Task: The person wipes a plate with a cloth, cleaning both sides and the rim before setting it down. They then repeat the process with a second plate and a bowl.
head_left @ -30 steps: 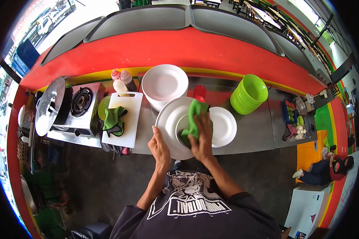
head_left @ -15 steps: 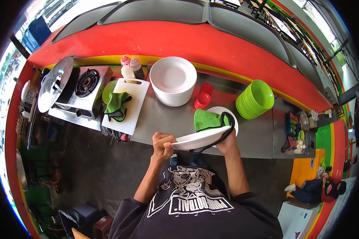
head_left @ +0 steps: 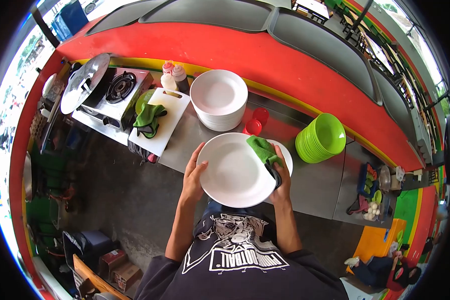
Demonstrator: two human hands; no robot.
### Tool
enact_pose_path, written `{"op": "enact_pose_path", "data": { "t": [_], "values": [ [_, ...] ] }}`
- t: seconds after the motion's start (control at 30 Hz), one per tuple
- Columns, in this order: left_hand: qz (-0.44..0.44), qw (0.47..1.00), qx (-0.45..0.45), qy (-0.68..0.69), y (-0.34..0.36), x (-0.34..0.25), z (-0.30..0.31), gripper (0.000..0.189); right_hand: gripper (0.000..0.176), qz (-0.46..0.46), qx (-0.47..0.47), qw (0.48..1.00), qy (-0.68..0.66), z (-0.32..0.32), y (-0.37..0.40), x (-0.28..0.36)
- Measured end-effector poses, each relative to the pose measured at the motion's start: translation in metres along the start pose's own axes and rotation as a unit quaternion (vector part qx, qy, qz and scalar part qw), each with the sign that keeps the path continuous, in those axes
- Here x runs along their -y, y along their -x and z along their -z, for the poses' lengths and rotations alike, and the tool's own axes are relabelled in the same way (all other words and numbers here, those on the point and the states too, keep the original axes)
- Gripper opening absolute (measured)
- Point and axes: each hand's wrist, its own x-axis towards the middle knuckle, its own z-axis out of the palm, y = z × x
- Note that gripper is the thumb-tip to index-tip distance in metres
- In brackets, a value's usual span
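Note:
A white plate (head_left: 232,172) faces up in front of my body, held between both hands over the counter's front edge. My left hand (head_left: 193,172) grips its left rim, thumb on the upper face. At the right rim my right hand (head_left: 282,175) presses a green cloth (head_left: 261,150) with dark edging against the plate, the cloth lying partly over the rim. Behind it, another white plate (head_left: 286,156) on the counter is mostly hidden. A tall stack of white plates (head_left: 219,95) stands farther back.
Green bowls (head_left: 321,138) are stacked at right, red cups (head_left: 256,121) at the centre. On the left are a white cutting board (head_left: 161,122) with a second green cloth (head_left: 148,120), sauce bottles (head_left: 173,77) and a gas stove (head_left: 116,92). A person (head_left: 385,270) sits at lower right.
The plate has turned from nearly edge-on to facing up toward me. The cloth in my right hand has shifted to its right rim, and my left hand has opened out along the left rim.

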Motion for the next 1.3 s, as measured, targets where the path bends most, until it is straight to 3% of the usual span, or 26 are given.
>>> {"op": "enact_pose_path", "data": {
  "t": [0.07,0.2,0.27,0.37,0.6,0.97,1.07,1.3],
  "values": [
    [-0.039,0.999,0.001,-0.009,0.002,0.008,-0.001,0.059,0.063,-0.032,-0.028,0.998,0.043,0.006,0.002,0.004],
    [-0.119,0.989,-0.029,-0.081,0.005,0.020,0.000,0.054,0.054,0.017,-0.033,0.980,0.195,0.011,-0.001,-0.007],
    [-0.149,0.984,-0.054,-0.080,0.000,0.023,-0.003,0.054,0.052,0.022,-0.039,0.980,0.194,0.004,-0.003,-0.010],
    [-0.188,0.975,-0.076,-0.090,-0.020,0.025,-0.005,0.055,0.052,0.078,-0.055,0.922,0.375,0.003,-0.016,-0.013],
    [-0.217,0.965,-0.051,-0.141,-0.081,0.007,0.008,0.056,0.047,0.066,-0.076,0.876,0.472,-0.014,-0.065,-0.004],
    [-0.189,0.965,-0.006,-0.183,-0.184,-0.015,0.058,0.052,0.037,0.078,-0.172,0.901,0.389,-0.025,-0.149,-0.055],
    [-0.198,0.956,-0.007,-0.218,-0.210,-0.017,0.067,0.052,0.033,0.147,-0.227,0.906,0.327,-0.032,-0.171,-0.081],
    [-0.232,0.934,-0.002,-0.273,-0.257,-0.011,0.087,0.055,0.027,0.175,-0.315,0.887,0.288,-0.045,-0.197,-0.113]
  ]
}}
